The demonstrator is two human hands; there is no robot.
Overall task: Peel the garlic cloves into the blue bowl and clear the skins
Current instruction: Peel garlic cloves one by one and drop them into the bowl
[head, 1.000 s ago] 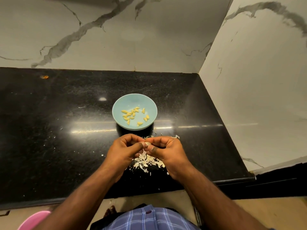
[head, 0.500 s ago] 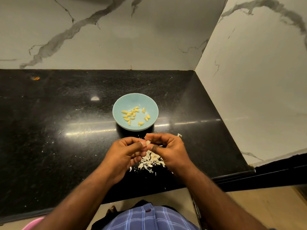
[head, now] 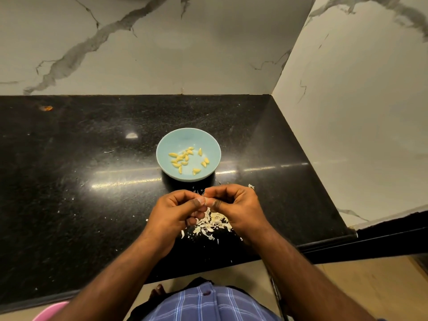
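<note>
Garlic clove, small and pale, is pinched between the curled fingertips of the left hand and right hand, above a heap of papery white skins. At 12 o'clock from the hands sits the blue bowl, holding yellowish peeled cloves. Speckled black countertop meets grey-veined marble walls at 12 and 3 o'clock.

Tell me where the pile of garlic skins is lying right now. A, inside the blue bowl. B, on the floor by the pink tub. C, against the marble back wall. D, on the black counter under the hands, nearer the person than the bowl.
D: the garlic skins lie heaped on the black counter beneath the left hand and right hand, while the blue bowl beyond them holds only peeled cloves.
</note>
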